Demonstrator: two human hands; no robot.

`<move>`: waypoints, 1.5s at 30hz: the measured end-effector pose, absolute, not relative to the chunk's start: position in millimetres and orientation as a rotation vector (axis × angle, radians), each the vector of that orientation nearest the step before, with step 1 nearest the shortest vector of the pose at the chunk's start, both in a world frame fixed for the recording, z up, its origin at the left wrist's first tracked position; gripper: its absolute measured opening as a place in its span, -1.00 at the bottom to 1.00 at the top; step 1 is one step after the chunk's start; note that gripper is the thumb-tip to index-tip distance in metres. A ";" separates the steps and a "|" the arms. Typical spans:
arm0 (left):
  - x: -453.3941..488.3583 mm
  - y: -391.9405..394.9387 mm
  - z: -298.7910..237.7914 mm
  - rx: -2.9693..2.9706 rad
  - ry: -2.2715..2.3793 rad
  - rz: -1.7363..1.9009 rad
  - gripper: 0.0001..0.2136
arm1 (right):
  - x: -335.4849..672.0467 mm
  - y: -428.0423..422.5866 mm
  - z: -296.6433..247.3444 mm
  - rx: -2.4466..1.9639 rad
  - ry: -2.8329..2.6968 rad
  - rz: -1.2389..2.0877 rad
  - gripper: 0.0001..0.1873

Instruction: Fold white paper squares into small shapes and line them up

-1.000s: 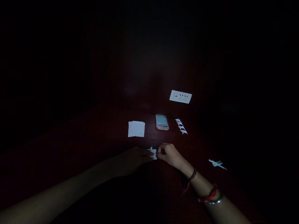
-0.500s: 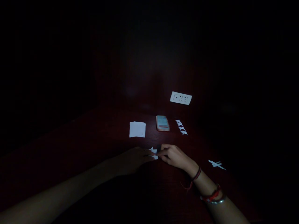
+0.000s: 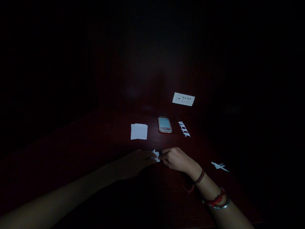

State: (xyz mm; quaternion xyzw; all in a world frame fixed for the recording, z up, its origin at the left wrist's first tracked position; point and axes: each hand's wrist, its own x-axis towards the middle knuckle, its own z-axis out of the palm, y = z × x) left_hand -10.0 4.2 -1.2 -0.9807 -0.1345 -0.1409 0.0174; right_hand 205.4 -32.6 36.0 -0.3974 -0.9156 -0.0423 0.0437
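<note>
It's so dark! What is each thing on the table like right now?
small paper piece, down between the two hands, partly covered.
left hand, fingertips on the small paper piece; grip too dark to tell.
right hand, pinching the small paper piece's edge.
square paper, flat, untouched.
phone, lying flat, screen lit.
folded paper shapes, lined up in a row.
paper strips, crossed, lying loose.
socket plate, nothing plugged in.

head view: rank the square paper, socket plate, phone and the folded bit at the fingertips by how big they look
1. square paper
2. socket plate, close to the paper in size and farther off, so this order is unsure
3. phone
4. folded bit, partly hidden
</note>
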 end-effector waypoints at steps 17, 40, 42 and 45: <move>-10.2 8.0 -4.9 -3.036 -0.393 -0.412 -0.52 | 209.2 -33.0 36.6 -1.186 -2.728 0.026 -0.68; -11.6 4.7 -5.9 -3.025 -0.463 -0.464 -0.52 | 214.3 -31.2 32.6 -1.279 -2.694 -0.058 -0.72; -12.0 7.1 -9.6 -3.016 -0.463 -0.461 -0.53 | 214.4 -31.0 32.5 -1.312 -2.656 -0.085 -0.73; -12.9 8.4 -11.9 -3.017 -0.461 -0.449 -0.53 | 214.3 -31.4 32.7 -1.300 -2.622 -0.101 -0.73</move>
